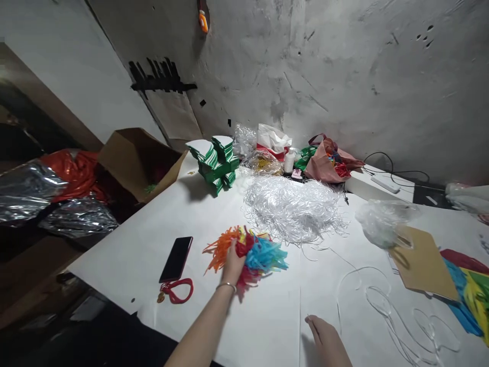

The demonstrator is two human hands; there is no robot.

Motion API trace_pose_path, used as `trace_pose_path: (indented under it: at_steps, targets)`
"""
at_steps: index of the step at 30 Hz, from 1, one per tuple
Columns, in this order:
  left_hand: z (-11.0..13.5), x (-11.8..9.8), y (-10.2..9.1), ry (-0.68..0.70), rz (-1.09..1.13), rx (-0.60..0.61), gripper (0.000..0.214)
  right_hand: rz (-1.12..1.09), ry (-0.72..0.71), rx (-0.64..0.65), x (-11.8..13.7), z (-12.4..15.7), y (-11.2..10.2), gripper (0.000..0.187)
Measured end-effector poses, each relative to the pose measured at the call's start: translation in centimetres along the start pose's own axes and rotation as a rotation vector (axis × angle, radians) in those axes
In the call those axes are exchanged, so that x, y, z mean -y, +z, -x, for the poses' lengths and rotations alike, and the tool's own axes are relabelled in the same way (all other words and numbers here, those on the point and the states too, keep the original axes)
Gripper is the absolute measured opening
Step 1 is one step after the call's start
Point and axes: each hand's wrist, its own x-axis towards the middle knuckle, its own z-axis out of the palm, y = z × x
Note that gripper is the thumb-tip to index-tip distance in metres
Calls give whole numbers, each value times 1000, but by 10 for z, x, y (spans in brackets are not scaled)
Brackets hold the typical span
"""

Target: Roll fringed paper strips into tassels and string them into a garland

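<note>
My left hand reaches out over the white table and closes on a bunch of coloured fringed tassels in orange, red, blue and yellow. My right hand lies flat on the table near the front edge, fingers together and stretched, with nothing in it. Thin white string loops across the table to its right. A heap of shredded white strips lies just beyond the tassels.
A black phone and a red loop lie at the left. A stack of green-and-white pieces, bags and a bottle stand by the wall. Brown card, a clear bag and coloured paper are at the right. A cardboard box stands off the table's left.
</note>
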Motion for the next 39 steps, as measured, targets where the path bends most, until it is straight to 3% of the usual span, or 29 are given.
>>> trace_pose_path:
  at_steps: [3, 6, 9, 12, 16, 18, 20, 23, 26, 28, 30, 35, 39]
  targets:
    - [41, -27, 37, 123, 21, -10, 79, 22, -30, -28, 6, 1, -1, 46]
    - [81, -50, 60, 292, 13, 104, 79, 36, -42, -78, 11, 1, -8, 45]
    - [112, -62, 71, 499, -34, 268, 83, 47, -47, -110, 12, 2, -17, 45]
    - [129, -64, 70, 597, -44, 289, 64, 35, -35, -140, 8, 4, -24, 42]
    - [128, -75, 50, 537, -29, 140, 31, -4, -4, -175, -1, 10, -30, 38]
    - [117, -93, 41, 509, -22, 85, 27, -18, 7, -190, -5, 13, -31, 37]
    - [101, -120, 41, 495, -44, 112, 28, -30, 14, -208, -8, 15, -32, 39]
    - [76, -161, 62, 489, -100, 227, 31, -51, 6, -229, -10, 12, -33, 41]
    - [59, -183, 93, 450, -113, 284, 19, -88, -23, -250, -11, 7, -34, 40]
    - [55, -185, 104, 415, -81, 296, 12, -123, -37, -275, -12, 4, -38, 41]
    - [59, -179, 103, 396, 2, 288, 15, -171, -33, -312, -13, 4, -44, 42]
    - [89, -163, 72, 360, 311, 238, 21, -319, 31, -451, -4, 8, -68, 43]
    - [120, -172, 56, 299, 498, 239, 16, -474, -46, -435, 35, 3, -87, 33]
